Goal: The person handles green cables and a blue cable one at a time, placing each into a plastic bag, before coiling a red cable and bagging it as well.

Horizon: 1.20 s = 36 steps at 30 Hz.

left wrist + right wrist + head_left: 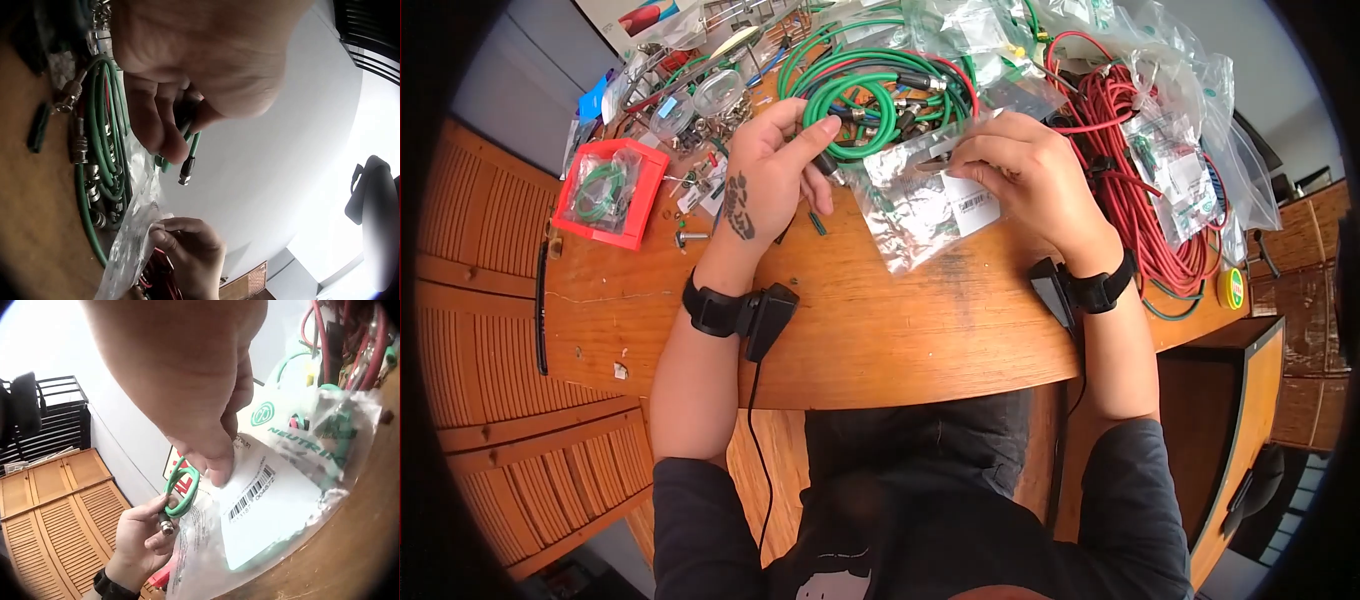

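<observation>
My left hand [762, 170] pinches a small coil of green cable [192, 482] between thumb and fingers, held up over the table. A metal connector [166, 526] sticks out at the coil's lower side in the right wrist view. To its right, my right hand [1032, 165] pinches the top edge of a clear plastic bag [897, 232], which hangs tilted toward the table. On the bag is a white barcode label [253, 515], beside green printed lettering. More green cables [94, 119] with metal connectors lie behind both hands.
A large red cable bundle [1128, 225] lies at the right, with plastic bags on and behind it. At the left stands a red tray [632, 228] holding a bagged green cable. Small loose parts lie behind it. A yellow round container [1231, 288] sits near the right edge.
</observation>
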{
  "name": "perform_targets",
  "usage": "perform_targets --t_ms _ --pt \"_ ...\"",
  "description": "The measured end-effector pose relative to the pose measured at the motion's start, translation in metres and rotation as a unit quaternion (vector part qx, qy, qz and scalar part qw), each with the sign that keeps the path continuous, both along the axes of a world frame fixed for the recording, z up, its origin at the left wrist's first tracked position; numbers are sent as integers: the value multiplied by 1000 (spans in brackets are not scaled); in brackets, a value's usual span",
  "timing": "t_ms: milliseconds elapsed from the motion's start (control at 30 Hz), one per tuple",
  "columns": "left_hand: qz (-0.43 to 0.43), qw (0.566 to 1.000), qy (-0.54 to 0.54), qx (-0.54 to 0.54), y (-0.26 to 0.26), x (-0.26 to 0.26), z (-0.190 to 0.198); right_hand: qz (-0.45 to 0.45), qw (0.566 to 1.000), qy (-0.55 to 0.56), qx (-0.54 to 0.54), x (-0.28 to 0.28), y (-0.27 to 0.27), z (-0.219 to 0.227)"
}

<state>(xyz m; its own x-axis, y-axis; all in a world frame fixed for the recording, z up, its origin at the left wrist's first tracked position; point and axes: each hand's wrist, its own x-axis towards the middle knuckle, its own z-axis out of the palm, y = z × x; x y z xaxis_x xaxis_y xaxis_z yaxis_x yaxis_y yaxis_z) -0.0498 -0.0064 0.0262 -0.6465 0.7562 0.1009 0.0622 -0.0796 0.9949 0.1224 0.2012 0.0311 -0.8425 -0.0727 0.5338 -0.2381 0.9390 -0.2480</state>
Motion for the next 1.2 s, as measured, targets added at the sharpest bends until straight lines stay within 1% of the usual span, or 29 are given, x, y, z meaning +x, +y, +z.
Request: perform_targets --t_ms 100,200,300,367,400,467,600,667,700,767,800,867,900,967,1000,1067,1200 --pt "-4 1000 -11 13 0 1 1 -8 999 31 -42 1 -4 0" --pt "13 1000 4 6 -3 2 6 -14 998 34 -43 0 -1 -1" --pt "28 999 33 -7 -6 7 13 -7 999 39 -22 0 4 -2" --pt "24 996 75 -48 -8 12 19 -30 999 1 -16 1 4 -3" --pt "23 996 75 -48 -9 14 21 -31 999 1 -17 2 3 -3" --pt "-4 989 111 -100 -10 16 23 -55 998 -30 -16 3 1 -4" --pt "6 981 145 -130 -11 17 28 -39 999 -24 -7 3 0 -1" --pt "-11 972 161 -170 -12 17 32 -15 1000 14 14 1 2 -2" --pt "-11 972 161 -170 -12 18 35 -15 1000 15 14 1 2 -2" --pt "-43 953 188 -232 -12 21 40 -3 1000 15 10 1 1 -2" --pt "-42 954 187 -232 -12 19 36 -2 1000 15 10 1 0 -2" --pt "-93 947 243 -187 -13 14 24 38 998 49 16 -2 -3 1" --pt "-92 948 242 -186 -14 14 25 39 998 48 17 -2 -5 2" --pt "-129 953 179 -210 -15 14 30 43 998 49 24 0 -11 3" --pt "-129 953 179 -210 -16 12 30 43 998 49 24 1 -15 4" --pt "-171 949 157 -214 -18 4 27 45 996 51 57 2 -21 7" --pt "-189 941 160 -231 -15 4 25 46 994 34 90 5 -32 8"
